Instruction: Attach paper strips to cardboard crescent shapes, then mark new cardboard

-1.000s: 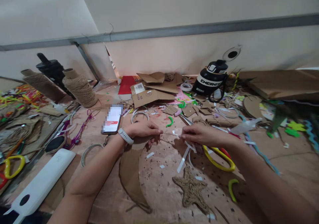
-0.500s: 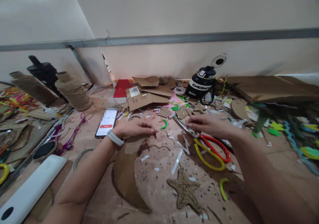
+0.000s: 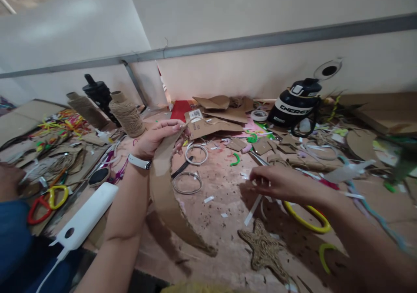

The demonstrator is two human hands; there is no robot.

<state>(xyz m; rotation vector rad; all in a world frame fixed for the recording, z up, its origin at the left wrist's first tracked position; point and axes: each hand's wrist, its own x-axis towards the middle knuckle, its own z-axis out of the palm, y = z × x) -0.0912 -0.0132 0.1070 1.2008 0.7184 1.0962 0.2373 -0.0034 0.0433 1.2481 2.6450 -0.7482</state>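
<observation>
My left hand [image 3: 164, 136] grips the upper tip of a brown cardboard crescent [image 3: 166, 188], which is lifted off the table with its lower tip hanging toward me. My right hand [image 3: 273, 182] is over the table with fingers curled in toward the thumb; anything between them is hidden. Beneath and beside it lie scissors with a yellow handle loop [image 3: 312, 219], partly covered by my hand and forearm. A star wound in twine [image 3: 262, 247] rests on the table below my right hand. A white strip [image 3: 253, 210] lies between star and hand.
Twine cones [image 3: 125, 114] stand back left; a black bottle [image 3: 295, 104] stands back right. Cardboard scraps [image 3: 211, 128] line the back. Metal rings [image 3: 196, 154] lie right of the crescent. A white device [image 3: 86, 217] sits left, near another person's blue sleeve [image 3: 14, 228].
My left hand has raised the crescent from the table. My right hand has let go of the scissors and its fingers have curled. The view has swung left.
</observation>
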